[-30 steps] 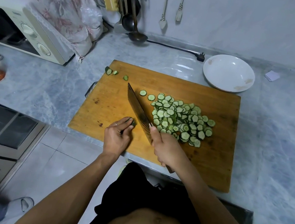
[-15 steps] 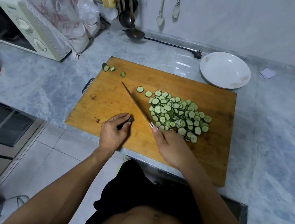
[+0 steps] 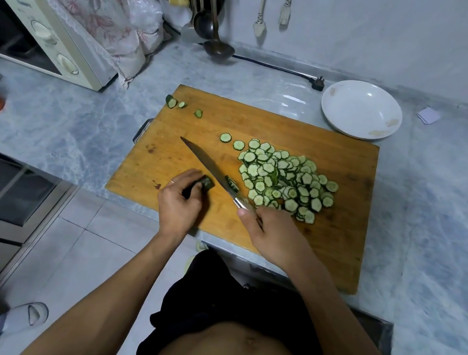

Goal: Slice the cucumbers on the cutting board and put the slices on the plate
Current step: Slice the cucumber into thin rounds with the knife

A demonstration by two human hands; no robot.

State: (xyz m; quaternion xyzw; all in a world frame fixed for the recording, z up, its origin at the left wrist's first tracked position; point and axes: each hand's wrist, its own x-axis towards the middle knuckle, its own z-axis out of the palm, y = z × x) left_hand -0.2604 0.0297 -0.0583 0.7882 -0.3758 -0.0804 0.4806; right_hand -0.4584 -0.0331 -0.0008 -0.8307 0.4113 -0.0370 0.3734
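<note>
Cucumber stub (image 3: 207, 182) sits on the cutting board (image 3: 336, 252), near its front-left part, pinched at its left end by the left hand (image 3: 178, 208); fingers (image 3: 189, 178) curled over it, dark cut end poking out to the right. Just right of the stub: knife (image 3: 210, 168), blade lying diagonally w/ tip pointing up-left, one slice stuck on the blade near the handle. Right hand (image 3: 274, 235) grips the handle, fingers wrapped round it, thumb (image 3: 246, 216) along the top. Stub and blade close but apart.

Right of the blade: big pile of slices (image 3: 285, 180), too many to count, overlapping; 2 loose slices (image 3: 232, 141) at its upper-left edge. 3 end pieces (image 3: 181, 104) at the board's far-left corner, well apart from the pile.

1 white plate (image 3: 361, 109) past the board's far-right corner, on the tabletop (image 3: 68, 130), no slices on it; nothing between pile and plate. Black plug (image 3: 318, 84) and cord just left of the plate. Microwave (image 3: 50, 40) far left under a floral cloth (image 3: 101, 2); ladles (image 3: 214, 33) hang at the wall, 2 white plugs (image 3: 271, 17) beside them.
</note>
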